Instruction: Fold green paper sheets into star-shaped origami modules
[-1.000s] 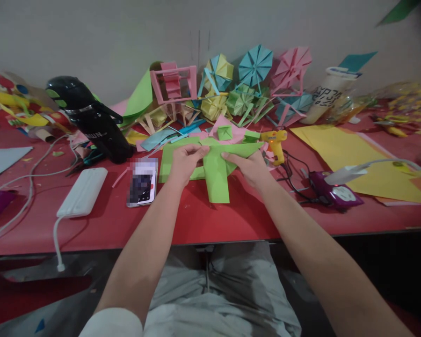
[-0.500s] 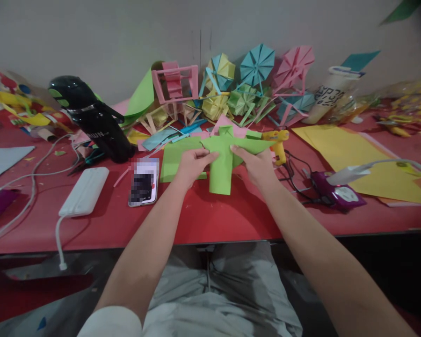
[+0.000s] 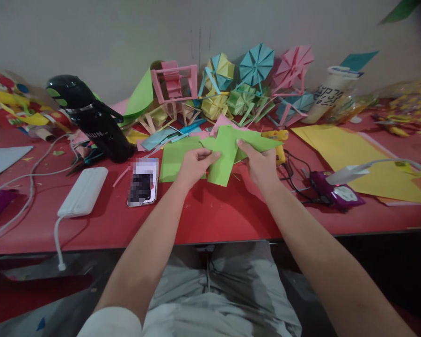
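Between my two hands is a piece of green paper [image 3: 225, 157], a long strip with pointed parts sticking out to the sides. My left hand [image 3: 196, 166] pinches its left edge between thumb and fingers. On the other side, my right hand [image 3: 261, 164] grips the paper with the thumb on top, near the right-hand point. A flat green sheet [image 3: 171, 159] lies on the table beside and partly behind my left hand. Just past my right hand is a yellow glue gun [image 3: 279, 152], partly covered by the paper.
Folded paper wheels [image 3: 257, 64] and a pink paper frame [image 3: 173, 82] line the wall. To the left are a black bottle [image 3: 98, 126], a phone [image 3: 143, 182] and a white power bank [image 3: 84, 192]. At right lie yellow sheets [image 3: 365, 159] and a purple socket block [image 3: 337, 192].
The green paper has tilted, its lower end swinging slightly left and up, and its strip looks flatter. My right hand has shifted a little to the right; both hands keep their hold.
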`<state>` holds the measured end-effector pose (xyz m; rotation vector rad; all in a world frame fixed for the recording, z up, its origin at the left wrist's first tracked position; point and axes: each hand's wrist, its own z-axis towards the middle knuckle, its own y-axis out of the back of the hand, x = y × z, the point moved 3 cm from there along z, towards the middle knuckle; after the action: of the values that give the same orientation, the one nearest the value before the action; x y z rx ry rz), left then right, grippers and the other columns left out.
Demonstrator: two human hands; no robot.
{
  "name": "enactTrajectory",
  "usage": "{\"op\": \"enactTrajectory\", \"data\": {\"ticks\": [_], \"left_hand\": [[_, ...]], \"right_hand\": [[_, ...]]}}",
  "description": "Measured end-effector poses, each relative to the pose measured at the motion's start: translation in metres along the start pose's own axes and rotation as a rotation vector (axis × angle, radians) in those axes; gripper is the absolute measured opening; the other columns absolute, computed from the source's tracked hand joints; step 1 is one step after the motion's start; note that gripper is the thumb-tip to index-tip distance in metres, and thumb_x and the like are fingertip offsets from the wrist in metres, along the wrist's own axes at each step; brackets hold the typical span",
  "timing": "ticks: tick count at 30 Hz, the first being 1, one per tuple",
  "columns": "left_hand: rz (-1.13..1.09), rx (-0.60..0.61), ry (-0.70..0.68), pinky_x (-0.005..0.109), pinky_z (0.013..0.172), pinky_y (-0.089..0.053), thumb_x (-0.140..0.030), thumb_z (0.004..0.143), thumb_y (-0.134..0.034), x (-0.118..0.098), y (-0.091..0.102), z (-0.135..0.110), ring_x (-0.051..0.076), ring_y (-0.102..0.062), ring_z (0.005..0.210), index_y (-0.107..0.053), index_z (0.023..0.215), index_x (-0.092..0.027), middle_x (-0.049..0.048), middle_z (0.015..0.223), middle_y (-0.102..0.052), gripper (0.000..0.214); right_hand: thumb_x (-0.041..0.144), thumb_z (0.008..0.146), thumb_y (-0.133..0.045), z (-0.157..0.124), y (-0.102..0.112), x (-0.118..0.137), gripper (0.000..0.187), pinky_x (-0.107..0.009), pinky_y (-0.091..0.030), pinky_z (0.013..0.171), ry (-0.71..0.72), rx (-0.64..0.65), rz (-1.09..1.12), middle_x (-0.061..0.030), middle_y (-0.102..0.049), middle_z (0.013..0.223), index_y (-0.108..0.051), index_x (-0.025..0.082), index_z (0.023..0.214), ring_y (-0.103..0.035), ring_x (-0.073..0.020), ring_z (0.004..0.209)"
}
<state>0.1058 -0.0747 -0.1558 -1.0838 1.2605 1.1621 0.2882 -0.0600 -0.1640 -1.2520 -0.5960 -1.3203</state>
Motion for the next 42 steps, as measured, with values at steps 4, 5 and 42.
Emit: {"op": "enactTrajectory", "data": {"ticks": [4, 5, 42], "left_hand": [[0.09, 0.107, 0.015, 0.027, 0.057, -0.042, -0.046, 0.071, -0.082, 0.002, 0.001, 0.0, 0.014, -0.055, 0.064, -0.067, 0.074, -0.017, 0.0034, 0.072, -0.065, 0.033], [0.112, 0.107, 0.005, 0.027, 0.057, -0.041, -0.046, 0.072, -0.082, 0.001, 0.002, 0.0, 0.013, -0.054, 0.063, -0.067, 0.074, -0.017, 0.0032, 0.071, -0.064, 0.033], [0.169, 0.054, -0.009, 0.028, 0.063, -0.04, -0.038, 0.074, -0.075, -0.006, 0.01, 0.003, 0.012, -0.046, 0.061, -0.062, 0.064, -0.019, -0.0029, 0.062, -0.05, 0.026]], "right_hand": [[0.037, 0.066, -0.088, 0.003, 0.004, -0.001, 0.027, -0.039, -0.066, 0.075, -0.048, -0.041, 0.021, -0.0005, -0.078, 0.092, -0.07, 0.024, 0.082, -0.076, -0.0227, 0.091], [0.037, 0.065, -0.088, 0.003, 0.005, -0.001, 0.028, -0.038, -0.066, 0.074, -0.055, -0.056, 0.029, -0.0004, -0.078, 0.092, -0.07, 0.024, 0.082, -0.076, -0.0225, 0.09], [0.037, 0.061, -0.091, 0.0, 0.004, -0.003, 0.037, -0.042, -0.066, 0.083, -0.134, -0.06, 0.004, -0.0051, -0.079, 0.1, -0.071, 0.022, 0.087, -0.076, -0.0273, 0.1]]}}
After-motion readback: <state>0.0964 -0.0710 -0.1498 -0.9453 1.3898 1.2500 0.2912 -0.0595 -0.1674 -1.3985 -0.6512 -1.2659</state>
